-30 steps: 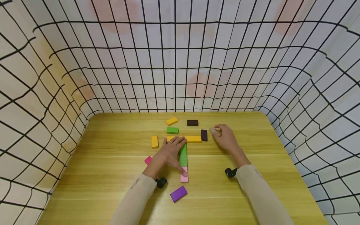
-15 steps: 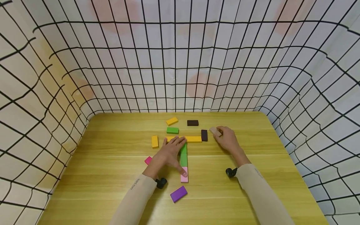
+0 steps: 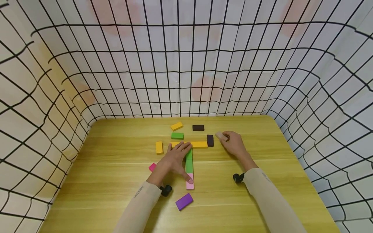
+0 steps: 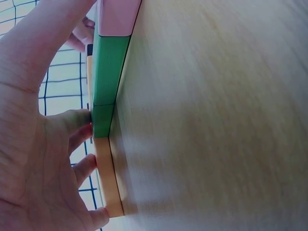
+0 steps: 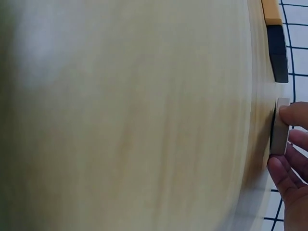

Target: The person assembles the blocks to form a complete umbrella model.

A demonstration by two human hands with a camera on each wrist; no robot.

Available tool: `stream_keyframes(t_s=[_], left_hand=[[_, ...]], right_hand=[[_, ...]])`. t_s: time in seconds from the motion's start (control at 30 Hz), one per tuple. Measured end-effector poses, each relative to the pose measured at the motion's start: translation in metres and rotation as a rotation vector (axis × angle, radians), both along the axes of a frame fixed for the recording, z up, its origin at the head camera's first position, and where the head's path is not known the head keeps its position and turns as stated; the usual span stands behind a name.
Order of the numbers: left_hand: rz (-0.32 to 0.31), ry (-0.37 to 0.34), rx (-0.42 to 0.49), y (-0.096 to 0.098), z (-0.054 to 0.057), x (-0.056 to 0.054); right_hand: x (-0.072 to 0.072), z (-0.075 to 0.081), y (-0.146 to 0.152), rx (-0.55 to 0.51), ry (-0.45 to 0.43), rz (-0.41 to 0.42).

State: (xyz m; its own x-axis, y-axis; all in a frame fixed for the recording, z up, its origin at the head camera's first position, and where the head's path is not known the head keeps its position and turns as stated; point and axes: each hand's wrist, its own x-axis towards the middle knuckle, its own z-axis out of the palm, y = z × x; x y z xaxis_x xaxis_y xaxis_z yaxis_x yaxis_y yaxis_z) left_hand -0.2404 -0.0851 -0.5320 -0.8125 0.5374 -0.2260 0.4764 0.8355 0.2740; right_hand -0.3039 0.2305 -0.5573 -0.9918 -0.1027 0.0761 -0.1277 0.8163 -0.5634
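In the head view, my left hand (image 3: 175,160) spreads over a T-shaped layout of flat blocks. Its fingertips touch the yellow-orange row (image 3: 199,144) near the top of the green blocks (image 3: 189,166), while the thumb rests on the pink block (image 3: 190,185). The left wrist view has the fingers against the edges of the orange blocks (image 4: 109,179) and green blocks (image 4: 109,67). My right hand (image 3: 234,143) pinches a beige block (image 3: 220,135) between thumb and fingers, just right of an upright-lying black block (image 3: 210,140). In the right wrist view the beige block (image 5: 280,134) is at or near the tabletop.
Loose blocks lie around: yellow (image 3: 159,148), another yellow (image 3: 176,126), green (image 3: 177,136), black (image 3: 198,128), magenta (image 3: 152,167) and purple (image 3: 184,202). A black wire grid (image 3: 178,70) backed by white cloth encloses the wooden table (image 3: 227,207) at the back and sides.
My right hand has shifted very slightly toward me, its fingers lower on the beige block. The left hand holds its place. The head view has moved a little.
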Motion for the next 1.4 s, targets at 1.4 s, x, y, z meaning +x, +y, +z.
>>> stream_keyframes(t_s=[1.4], left_hand=[[-0.004,0.007,0.007,-0.002,-0.002,0.000]], right_hand=[[-0.038,0.015,-0.051,-0.093,-0.043,0.025]])
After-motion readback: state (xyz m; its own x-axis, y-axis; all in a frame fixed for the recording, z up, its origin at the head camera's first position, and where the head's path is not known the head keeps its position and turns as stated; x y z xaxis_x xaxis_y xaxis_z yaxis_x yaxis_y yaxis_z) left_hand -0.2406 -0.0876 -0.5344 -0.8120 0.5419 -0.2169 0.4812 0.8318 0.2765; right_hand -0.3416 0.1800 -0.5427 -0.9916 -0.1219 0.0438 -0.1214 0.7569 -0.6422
